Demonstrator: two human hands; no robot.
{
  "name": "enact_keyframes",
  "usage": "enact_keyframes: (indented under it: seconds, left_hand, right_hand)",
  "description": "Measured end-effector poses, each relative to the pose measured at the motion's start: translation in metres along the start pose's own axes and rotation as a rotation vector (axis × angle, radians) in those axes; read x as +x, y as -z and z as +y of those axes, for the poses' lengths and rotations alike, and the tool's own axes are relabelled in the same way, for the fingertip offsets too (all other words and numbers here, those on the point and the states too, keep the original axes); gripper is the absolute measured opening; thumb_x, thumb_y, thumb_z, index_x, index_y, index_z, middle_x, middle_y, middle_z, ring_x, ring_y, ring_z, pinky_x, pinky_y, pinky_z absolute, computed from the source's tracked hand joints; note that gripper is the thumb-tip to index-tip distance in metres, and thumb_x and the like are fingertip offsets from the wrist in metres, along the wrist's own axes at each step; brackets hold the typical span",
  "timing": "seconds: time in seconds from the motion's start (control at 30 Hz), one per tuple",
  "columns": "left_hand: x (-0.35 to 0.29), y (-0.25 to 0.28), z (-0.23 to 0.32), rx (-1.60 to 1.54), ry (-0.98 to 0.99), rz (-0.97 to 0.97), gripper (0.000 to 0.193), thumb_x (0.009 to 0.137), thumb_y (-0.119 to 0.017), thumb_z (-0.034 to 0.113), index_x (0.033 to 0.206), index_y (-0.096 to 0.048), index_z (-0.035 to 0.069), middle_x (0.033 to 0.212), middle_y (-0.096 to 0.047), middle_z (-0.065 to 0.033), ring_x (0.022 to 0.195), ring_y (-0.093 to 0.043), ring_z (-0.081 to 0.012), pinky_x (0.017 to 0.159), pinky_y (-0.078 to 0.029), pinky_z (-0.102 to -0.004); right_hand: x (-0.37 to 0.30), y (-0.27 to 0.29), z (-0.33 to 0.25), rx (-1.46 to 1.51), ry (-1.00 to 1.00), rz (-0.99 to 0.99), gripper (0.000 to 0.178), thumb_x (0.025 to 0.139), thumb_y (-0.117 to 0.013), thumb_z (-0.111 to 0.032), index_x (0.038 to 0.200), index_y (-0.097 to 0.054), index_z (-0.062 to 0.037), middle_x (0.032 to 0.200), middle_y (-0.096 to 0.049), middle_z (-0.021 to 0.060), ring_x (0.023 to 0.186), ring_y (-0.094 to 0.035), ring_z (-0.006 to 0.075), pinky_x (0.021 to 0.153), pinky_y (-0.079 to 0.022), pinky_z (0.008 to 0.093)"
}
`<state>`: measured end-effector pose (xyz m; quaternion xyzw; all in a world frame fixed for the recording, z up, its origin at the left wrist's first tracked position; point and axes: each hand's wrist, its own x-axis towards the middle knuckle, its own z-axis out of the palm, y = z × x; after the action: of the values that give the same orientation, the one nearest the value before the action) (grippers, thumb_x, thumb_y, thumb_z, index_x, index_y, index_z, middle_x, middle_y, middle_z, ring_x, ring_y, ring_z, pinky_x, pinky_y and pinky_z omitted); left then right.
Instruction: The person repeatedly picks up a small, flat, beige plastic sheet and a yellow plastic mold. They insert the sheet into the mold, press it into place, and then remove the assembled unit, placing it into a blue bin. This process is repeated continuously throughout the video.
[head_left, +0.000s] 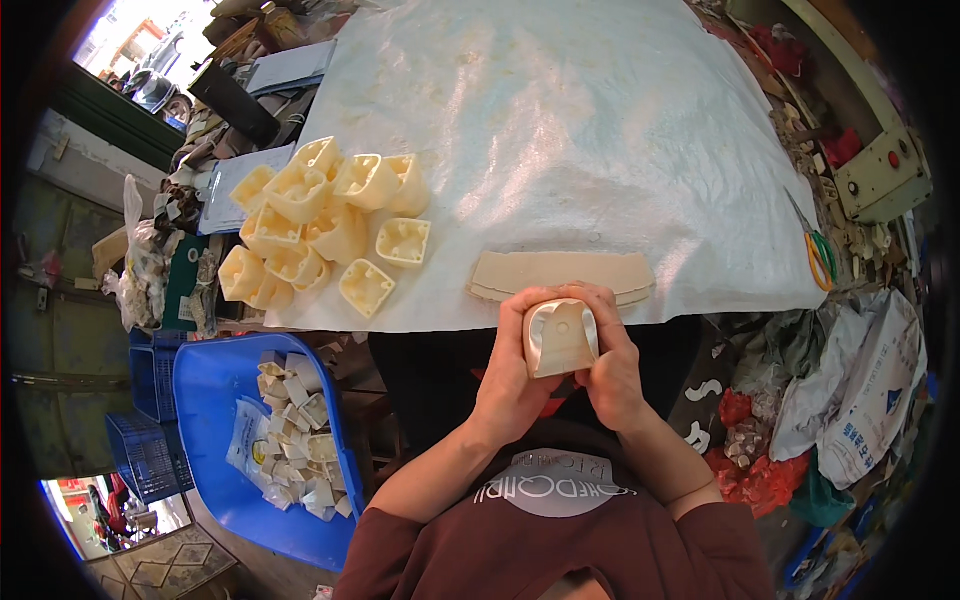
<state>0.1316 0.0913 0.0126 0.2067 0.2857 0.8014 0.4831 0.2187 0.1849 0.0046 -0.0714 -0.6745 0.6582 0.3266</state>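
Just off the table's near edge, my left hand [507,378] and my right hand [618,375] are closed around a beige-covered shoe heel [563,345]. Its end face, with a small round mark, points toward me. The covering's edge stands up around that face, glossy on the inside. My fingers wrap over the far side and hide the rest of the heel. Right beyond my fingers lies a stack of curved beige strips [560,268] on the white sheet. Off to the left, several bare pale-yellow plastic heels [335,235] are heaped, with hollow ends showing.
White sheeting [560,120] covers the table. Scissors [820,255] with green and orange handles lie at its right edge. A blue tub [215,480] of beige pieces stands at lower left. Plastic bags [850,390] crowd the right. A machine [885,180] with buttons stands at far right.
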Motion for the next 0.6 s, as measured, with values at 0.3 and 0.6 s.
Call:
enact_keyframes:
  seconds: [0.3, 0.6]
  left_hand:
    - [-0.004, 0.004, -0.006, 0.291, -0.075, 0.098, 0.034, 0.09, -0.048, 0.021, 0.12, -0.036, 0.009, 0.115, -0.044, -0.0078, 0.104, -0.048, -0.017, 0.086, -0.046, -0.0326]
    - [-0.007, 0.014, 0.028, 0.289, 0.228, -0.119, 0.064, 0.082, -0.06, 0.021, 0.134, -0.025, 0.008, 0.12, -0.038, -0.0101, 0.109, -0.041, -0.0157, 0.092, -0.037, -0.0307]
  right_hand:
    - [-0.005, -0.009, 0.001, -0.358, 0.205, 0.032, 0.043, 0.089, -0.04, -0.012, 0.129, -0.037, 0.0045, 0.127, -0.039, 0.0242, 0.115, -0.041, 0.0356, 0.098, -0.033, 0.0432]
    - [0.018, 0.014, 0.003, -0.01, 0.117, -0.186, 0.038, 0.095, -0.039, -0.032, 0.125, -0.046, -0.0082, 0.125, -0.04, 0.0173, 0.108, -0.043, 0.0248, 0.093, -0.034, 0.0374]
